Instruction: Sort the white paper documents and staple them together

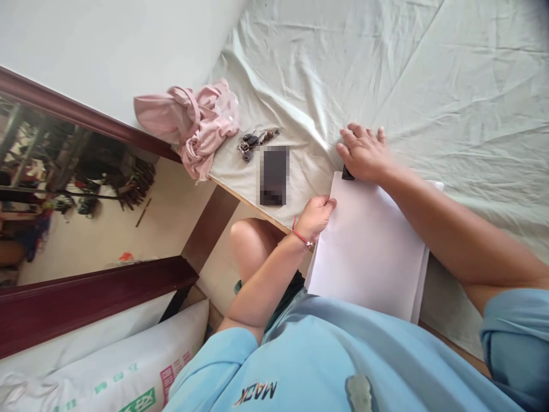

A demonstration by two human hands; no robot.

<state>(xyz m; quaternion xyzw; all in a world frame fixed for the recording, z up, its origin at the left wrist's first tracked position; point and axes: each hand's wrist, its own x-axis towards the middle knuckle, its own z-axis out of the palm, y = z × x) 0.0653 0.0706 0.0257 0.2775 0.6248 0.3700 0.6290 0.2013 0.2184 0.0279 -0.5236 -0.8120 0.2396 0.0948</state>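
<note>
A stack of white paper sheets (pixel 369 246) lies at the near edge of the cloth-covered surface, partly over my lap. My left hand (pixel 316 217) pinches the stack's left edge, thumb on top; a red string bracelet circles that wrist. Across the far edge of the paper, my right hand (pixel 364 151) rests palm down with its fingers spread. From under its palm juts the end of a black object (pixel 347 173), over the stack's far left corner. Most of that object is hidden, so its kind does not show.
Left of the paper lie a pixelated dark rectangular object (pixel 274 174), a bunch of keys (pixel 249 143) and a crumpled pink cloth (pixel 201 123). Pale wrinkled cloth (pixel 450 103) covers the surface. A dark-red-framed mirror (pixel 86 212) and white printed sacks (pixel 128 355) stand at left.
</note>
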